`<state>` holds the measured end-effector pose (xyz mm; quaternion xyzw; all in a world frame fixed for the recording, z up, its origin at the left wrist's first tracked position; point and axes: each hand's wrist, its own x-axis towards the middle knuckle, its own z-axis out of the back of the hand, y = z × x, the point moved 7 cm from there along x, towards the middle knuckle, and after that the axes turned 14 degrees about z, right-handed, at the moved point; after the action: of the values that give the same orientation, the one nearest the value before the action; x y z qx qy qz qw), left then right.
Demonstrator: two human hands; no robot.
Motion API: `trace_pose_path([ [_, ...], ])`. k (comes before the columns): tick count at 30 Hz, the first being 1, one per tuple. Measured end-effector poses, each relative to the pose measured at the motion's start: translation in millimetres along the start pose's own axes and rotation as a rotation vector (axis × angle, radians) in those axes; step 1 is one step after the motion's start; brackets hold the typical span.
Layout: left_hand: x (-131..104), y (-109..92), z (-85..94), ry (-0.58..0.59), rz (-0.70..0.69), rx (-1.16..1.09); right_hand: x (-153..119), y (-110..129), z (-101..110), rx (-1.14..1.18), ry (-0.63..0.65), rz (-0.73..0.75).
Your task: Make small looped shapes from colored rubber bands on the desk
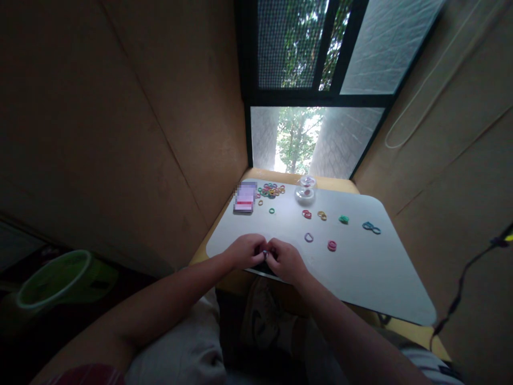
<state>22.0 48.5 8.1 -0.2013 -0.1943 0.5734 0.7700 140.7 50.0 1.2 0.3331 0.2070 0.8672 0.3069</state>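
Note:
My left hand [247, 251] and my right hand [284, 259] meet at the front edge of the white table [360, 267]. Both have their fingers closed around a small, dark or purplish thing [265, 254], too small to name. A pile of coloured rings [272, 190] lies at the back left, with a green ring [271, 210] in front of it. To the right are small groups of red [306, 214], yellow [321, 215], green [343, 220] and blue rings [371, 228]. Nearer my hands lie a purple ring [308, 237] and pink rings [332, 246].
A pixelated, pinkish flat object [245, 197] lies at the table's back left corner. A clear round container [305, 194] stands near the back edge. Walls and a window [312, 139] enclose the table. A green basket [60, 280] is at lower left; a dark cable [460, 283] hangs at right.

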Motion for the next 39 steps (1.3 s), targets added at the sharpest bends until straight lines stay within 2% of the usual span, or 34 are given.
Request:
trace_pose_path([
  [39,1.8,0.9,-1.4,0.015,-0.006,-0.011,0.3,1.8,2.0,0.006,0.014,-0.004],
])
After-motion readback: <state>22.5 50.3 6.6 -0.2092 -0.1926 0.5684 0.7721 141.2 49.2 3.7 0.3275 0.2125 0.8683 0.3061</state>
